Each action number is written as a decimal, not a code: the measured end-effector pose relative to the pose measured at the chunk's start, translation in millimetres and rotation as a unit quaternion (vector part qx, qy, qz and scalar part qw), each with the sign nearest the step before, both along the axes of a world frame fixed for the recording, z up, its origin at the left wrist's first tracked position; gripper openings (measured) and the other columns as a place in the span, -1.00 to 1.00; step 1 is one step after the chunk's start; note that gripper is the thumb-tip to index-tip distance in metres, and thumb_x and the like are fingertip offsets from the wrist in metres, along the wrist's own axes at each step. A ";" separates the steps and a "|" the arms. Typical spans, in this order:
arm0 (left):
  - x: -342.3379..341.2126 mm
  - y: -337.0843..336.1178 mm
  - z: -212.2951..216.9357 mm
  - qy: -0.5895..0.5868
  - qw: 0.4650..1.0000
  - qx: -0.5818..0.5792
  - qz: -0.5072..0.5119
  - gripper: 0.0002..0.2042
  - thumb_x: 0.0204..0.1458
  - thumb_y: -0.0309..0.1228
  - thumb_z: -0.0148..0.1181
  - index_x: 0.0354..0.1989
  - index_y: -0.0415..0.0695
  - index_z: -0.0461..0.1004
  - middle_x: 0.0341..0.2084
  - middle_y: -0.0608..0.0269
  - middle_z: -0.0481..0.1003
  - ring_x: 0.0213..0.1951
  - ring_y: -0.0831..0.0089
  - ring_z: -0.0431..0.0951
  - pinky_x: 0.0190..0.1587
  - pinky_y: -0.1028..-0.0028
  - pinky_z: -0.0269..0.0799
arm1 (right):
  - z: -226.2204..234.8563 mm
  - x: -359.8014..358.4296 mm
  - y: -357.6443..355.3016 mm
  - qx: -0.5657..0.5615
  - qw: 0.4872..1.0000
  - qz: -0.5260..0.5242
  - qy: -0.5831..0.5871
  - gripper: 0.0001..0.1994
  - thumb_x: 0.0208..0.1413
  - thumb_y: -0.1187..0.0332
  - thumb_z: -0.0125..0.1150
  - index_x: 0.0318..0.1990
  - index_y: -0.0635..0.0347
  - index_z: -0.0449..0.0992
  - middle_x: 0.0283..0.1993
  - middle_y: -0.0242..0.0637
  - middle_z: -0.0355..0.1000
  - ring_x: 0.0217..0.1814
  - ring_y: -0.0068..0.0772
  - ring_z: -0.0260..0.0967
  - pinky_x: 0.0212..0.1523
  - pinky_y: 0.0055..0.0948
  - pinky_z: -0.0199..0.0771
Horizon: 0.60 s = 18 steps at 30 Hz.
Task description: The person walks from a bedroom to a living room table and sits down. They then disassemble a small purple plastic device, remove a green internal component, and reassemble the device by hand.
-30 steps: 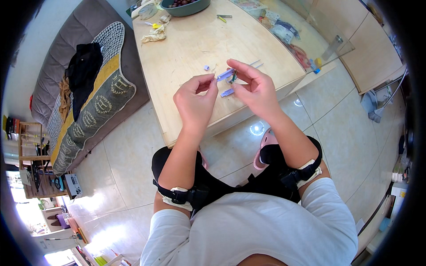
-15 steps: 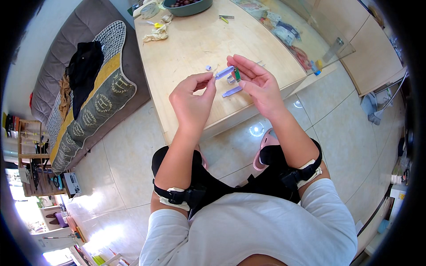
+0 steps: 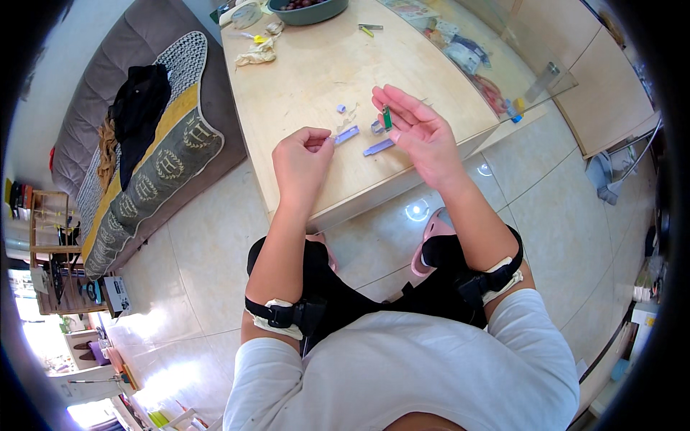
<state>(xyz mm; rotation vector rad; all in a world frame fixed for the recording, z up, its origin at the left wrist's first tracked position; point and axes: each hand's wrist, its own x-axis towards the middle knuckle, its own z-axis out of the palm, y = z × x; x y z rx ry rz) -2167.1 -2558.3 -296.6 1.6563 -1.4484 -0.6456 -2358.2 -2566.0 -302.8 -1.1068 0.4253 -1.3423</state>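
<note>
My left hand (image 3: 305, 159) is closed in a pinch on one end of a slim lavender plastic shell piece (image 3: 347, 135), held low over the table edge. My right hand (image 3: 425, 136) is palm-up with its long fingers extended, and a small green circuit board (image 3: 387, 118) is held upright at the thumb. Below it, a second lavender shell piece (image 3: 378, 147) lies on the table near the front edge. Between the hands sit a pale, clear-looking small part (image 3: 376, 127) and a little lavender cap (image 3: 341, 108).
The pale wooden table (image 3: 302, 79) carries a grey-green bowl (image 3: 309, 13) of dark round fruit, crumpled cream gloves (image 3: 257, 52) and a nail clipper (image 3: 369, 29). A glass panel (image 3: 532, 79) borders its right side. A grey sofa (image 3: 86, 93) stands left.
My left hand has drawn the lavender shell piece left and down, away from the circuit board. The board stays in my right hand, whose fingers are slightly more spread.
</note>
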 end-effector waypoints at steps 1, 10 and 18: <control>0.4 0.5 -1.3 -0.016 1.000 0.006 -0.004 -0.87 -0.17 -0.49 0.21 -0.42 -0.25 0.54 -0.57 0.16 0.54 -0.49 0.48 0.54 -0.39 0.55 0.42 | -0.5 0.4 0.3 -0.001 1.000 0.002 0.003 -0.44 -0.06 0.71 -0.02 0.18 0.38 0.09 0.23 -0.02 0.10 0.30 -0.22 0.03 0.25 -0.36 0.06; 2.7 6.4 9.6 -0.093 0.995 0.024 -0.007 -0.87 -0.19 -0.49 0.24 -0.41 -0.22 0.54 -0.57 0.15 0.53 -0.49 0.45 0.53 -0.37 0.54 0.41 | 2.8 2.3 4.3 0.002 1.000 0.021 0.003 -0.40 -0.08 0.71 0.01 0.20 0.38 0.06 0.23 -0.01 0.08 0.30 -0.20 0.02 0.25 -0.36 0.06; -23.7 10.0 34.0 0.359 0.925 -0.040 -0.119 -0.86 -0.13 -0.66 0.21 -0.34 -0.30 0.47 -0.41 0.17 0.52 -0.34 0.51 0.50 -0.20 0.57 0.42 | 8.4 4.8 9.9 0.038 0.995 0.076 -0.059 -0.37 -0.11 0.71 0.03 0.21 0.32 0.06 0.24 -0.08 0.09 0.29 -0.27 0.05 0.23 -0.41 0.09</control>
